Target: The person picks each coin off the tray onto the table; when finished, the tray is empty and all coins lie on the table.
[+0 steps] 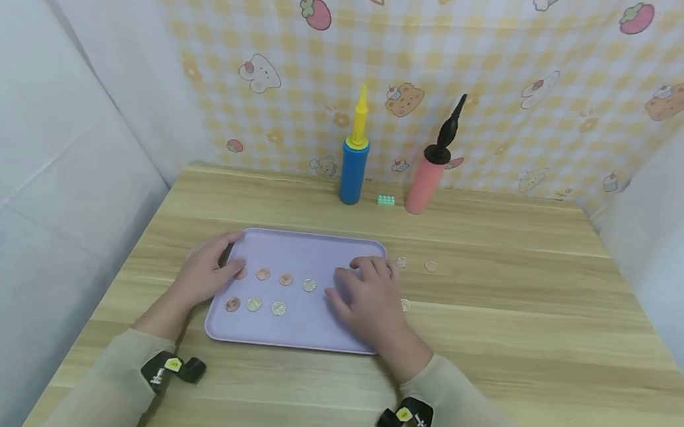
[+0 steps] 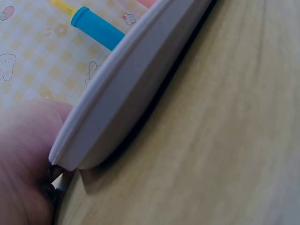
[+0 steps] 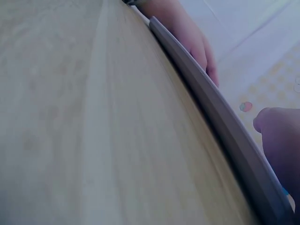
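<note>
A pale purple tray (image 1: 310,333) lies on the table with several copper and silver coins (image 1: 263,273) in two rows on its left half. My left hand (image 1: 203,271) holds the tray's left rim, its thumb over a copper coin (image 1: 241,274). Seen from the left wrist, that hand (image 2: 28,150) wraps the tray corner. My right hand (image 1: 368,298) is over the tray's right end, fingers loosely bent, and no coin shows in them. The nearest coin on the tray is a silver one (image 1: 310,285). What lies beneath the right palm is hidden.
Right of the tray, a silver coin (image 1: 401,262), a copper coin (image 1: 430,266) and a half-hidden silver coin (image 1: 405,305) rest on the wooden table (image 1: 517,345). Behind stand a blue pump (image 1: 353,174), a pink pump (image 1: 426,186) and a green toy brick (image 1: 386,200).
</note>
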Demonstrator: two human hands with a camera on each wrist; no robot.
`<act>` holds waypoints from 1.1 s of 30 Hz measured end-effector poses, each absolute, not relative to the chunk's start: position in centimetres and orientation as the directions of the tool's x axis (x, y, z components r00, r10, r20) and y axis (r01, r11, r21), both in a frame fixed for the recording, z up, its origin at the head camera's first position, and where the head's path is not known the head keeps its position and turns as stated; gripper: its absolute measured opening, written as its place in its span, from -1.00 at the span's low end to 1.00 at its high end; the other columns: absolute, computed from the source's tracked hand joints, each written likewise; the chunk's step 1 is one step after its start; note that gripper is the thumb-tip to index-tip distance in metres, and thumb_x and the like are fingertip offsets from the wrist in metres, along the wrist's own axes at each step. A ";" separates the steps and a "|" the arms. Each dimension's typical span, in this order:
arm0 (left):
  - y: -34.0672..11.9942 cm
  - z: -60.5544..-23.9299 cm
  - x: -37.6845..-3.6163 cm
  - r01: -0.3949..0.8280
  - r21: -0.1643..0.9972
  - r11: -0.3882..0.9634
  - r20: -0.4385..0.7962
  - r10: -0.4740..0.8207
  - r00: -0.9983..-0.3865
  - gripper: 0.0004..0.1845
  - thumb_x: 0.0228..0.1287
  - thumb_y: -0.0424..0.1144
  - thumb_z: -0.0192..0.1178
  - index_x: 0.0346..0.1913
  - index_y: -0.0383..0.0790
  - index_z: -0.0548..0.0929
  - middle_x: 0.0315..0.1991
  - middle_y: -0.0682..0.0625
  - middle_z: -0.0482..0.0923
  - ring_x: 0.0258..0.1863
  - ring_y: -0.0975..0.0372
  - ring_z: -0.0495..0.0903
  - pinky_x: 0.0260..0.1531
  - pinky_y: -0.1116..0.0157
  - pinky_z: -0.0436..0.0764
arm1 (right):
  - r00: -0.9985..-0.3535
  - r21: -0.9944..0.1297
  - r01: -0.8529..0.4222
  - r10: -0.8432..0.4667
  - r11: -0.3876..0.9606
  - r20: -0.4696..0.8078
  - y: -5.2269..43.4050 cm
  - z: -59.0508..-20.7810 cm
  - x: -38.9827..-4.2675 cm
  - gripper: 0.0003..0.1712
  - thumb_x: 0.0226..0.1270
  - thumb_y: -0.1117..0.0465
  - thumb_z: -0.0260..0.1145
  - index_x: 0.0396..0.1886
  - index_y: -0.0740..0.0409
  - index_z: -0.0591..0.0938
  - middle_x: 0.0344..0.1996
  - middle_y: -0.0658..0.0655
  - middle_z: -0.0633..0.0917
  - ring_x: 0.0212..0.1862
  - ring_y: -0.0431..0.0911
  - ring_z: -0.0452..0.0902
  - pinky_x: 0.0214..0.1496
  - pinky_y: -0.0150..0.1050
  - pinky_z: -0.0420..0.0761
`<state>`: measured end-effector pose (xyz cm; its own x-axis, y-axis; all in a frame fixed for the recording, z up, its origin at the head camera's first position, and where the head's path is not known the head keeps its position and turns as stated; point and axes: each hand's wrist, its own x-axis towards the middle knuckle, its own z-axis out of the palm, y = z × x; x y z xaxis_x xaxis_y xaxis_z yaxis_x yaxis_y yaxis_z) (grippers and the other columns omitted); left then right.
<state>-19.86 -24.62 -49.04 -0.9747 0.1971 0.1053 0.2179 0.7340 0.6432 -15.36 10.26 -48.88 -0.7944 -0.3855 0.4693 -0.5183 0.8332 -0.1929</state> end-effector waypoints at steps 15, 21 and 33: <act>-24.7 -49.2 -19.9 0.231 0.644 0.729 0.116 0.206 -0.972 -0.37 0.53 -0.26 0.21 0.57 -0.38 0.38 0.54 -0.40 0.32 0.56 -0.31 0.21 0.52 -0.34 0.07 | -0.796 -0.164 -0.567 -0.486 0.807 0.360 7.0 -49.3 -14.7 -0.58 0.53 -0.23 0.27 0.19 -0.25 0.79 0.13 0.05 0.63 0.23 0.05 0.42 0.22 0.10 0.38; -24.5 -49.0 -19.8 0.227 0.653 0.723 0.113 0.202 -0.973 -0.36 0.53 -0.26 0.21 0.57 -0.38 0.38 0.55 -0.41 0.31 0.57 -0.31 0.20 0.52 -0.33 0.10 | -0.795 -0.184 -0.571 -0.484 0.800 0.365 7.0 -49.4 -14.8 -0.65 0.53 -0.18 0.31 0.12 -0.26 0.83 0.14 0.03 0.66 0.24 0.04 0.43 0.21 0.08 0.38; -24.6 -49.1 -19.8 0.236 0.649 0.723 0.121 0.208 -0.971 -0.36 0.53 -0.27 0.22 0.57 -0.38 0.38 0.54 -0.40 0.32 0.57 -0.30 0.21 0.52 -0.32 0.11 | -0.803 -0.263 -0.572 -0.465 0.777 0.373 7.0 -49.3 -14.8 -0.85 0.48 -0.02 0.43 -0.10 -0.19 0.86 0.06 -0.02 0.70 0.23 0.01 0.45 0.23 0.09 0.42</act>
